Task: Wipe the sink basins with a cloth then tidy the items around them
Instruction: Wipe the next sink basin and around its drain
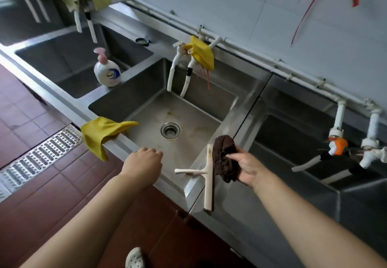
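Brown cloth [225,159] bunched in R hand [246,168], hovering beside squeegee [209,175]; middle basin [188,142] lies ahead-left. L hand [144,161] curled, empty, on front rim, nearer.

The brown cloth [225,159] is dark, crumpled and bunched, pinched in the right hand [246,168], one end standing up above the grip, the other drooping below it. Just left of the grip lies a pale squeegee [209,175], its blade along the steel rim, its handle pointing left over the middle sink basin [188,108], which is stained around its drain. Far left of the grip a yellow cloth [102,133] drapes over that basin's front rim.
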`<state>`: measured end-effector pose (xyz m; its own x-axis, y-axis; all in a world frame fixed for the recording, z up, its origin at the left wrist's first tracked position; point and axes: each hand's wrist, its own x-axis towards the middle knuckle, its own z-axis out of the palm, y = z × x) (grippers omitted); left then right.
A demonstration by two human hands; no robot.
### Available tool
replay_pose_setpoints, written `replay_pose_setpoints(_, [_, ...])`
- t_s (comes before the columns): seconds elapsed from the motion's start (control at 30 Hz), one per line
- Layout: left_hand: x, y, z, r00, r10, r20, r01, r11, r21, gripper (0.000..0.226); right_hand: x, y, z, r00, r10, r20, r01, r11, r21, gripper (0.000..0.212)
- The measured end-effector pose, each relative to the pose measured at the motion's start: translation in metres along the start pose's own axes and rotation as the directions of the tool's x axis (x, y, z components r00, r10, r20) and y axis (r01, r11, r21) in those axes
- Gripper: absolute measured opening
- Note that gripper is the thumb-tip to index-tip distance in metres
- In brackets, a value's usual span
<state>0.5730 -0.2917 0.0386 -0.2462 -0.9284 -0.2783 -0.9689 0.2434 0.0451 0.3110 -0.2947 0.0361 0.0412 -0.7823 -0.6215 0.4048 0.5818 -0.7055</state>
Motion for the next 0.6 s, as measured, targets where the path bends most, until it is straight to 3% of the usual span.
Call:
replay_pose_setpoints(0.27, [0.035,-0.106,-0.007,0.994,0.089,0.071,-0.089,0.996,0.008,0.027,0.054,0.025,0.098,0.991,-0.039,-0.124,0.060,0.985,0.164,0.044])
replay_pose_setpoints(0.6, [0.104,-0.088,-0.007,0.962,0.244,0.123,-0.242,0.970,-0.027,0.040,0.094,0.027,0.126,0.961,-0.017,-0.276,0.081,0.971,0.224,0.048])
